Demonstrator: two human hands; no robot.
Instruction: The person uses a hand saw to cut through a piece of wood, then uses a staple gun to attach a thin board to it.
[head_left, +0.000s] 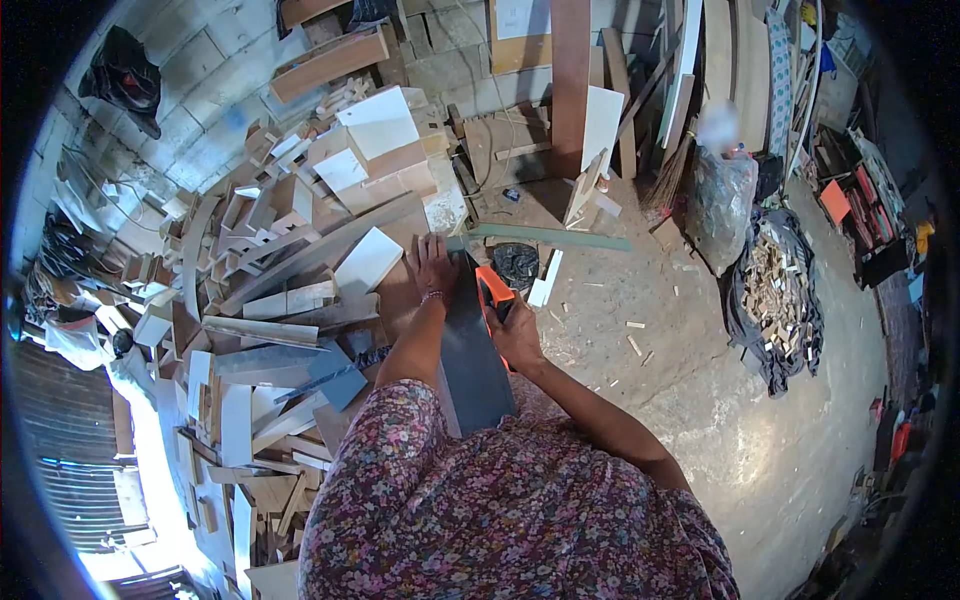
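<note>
The right hand (515, 338) has its grip closed around an orange-and-black tool (493, 293) at the right edge of a dark grey board (473, 345). The left hand (433, 268) lies palm down near the board's far end, fingers a little apart and clamped on nothing that shows; whether its fingertips touch the board, I cannot tell. The board is long, flat and smooth-looking, its near end against the patterned clothing (520, 510).

Left of the left hand, a white rectangular panel (369, 262) and a jumbled pile of wood offcuts (290, 300) crowd the space, some edges straight, some curved. Just beyond the tool, a crumpled black plastic bag (516, 264) and a green strip (570, 238) lie on the rough, dusty floor (680, 400). Farther right sits a dark sack (735, 300) full of small wood pieces (780, 290).
</note>
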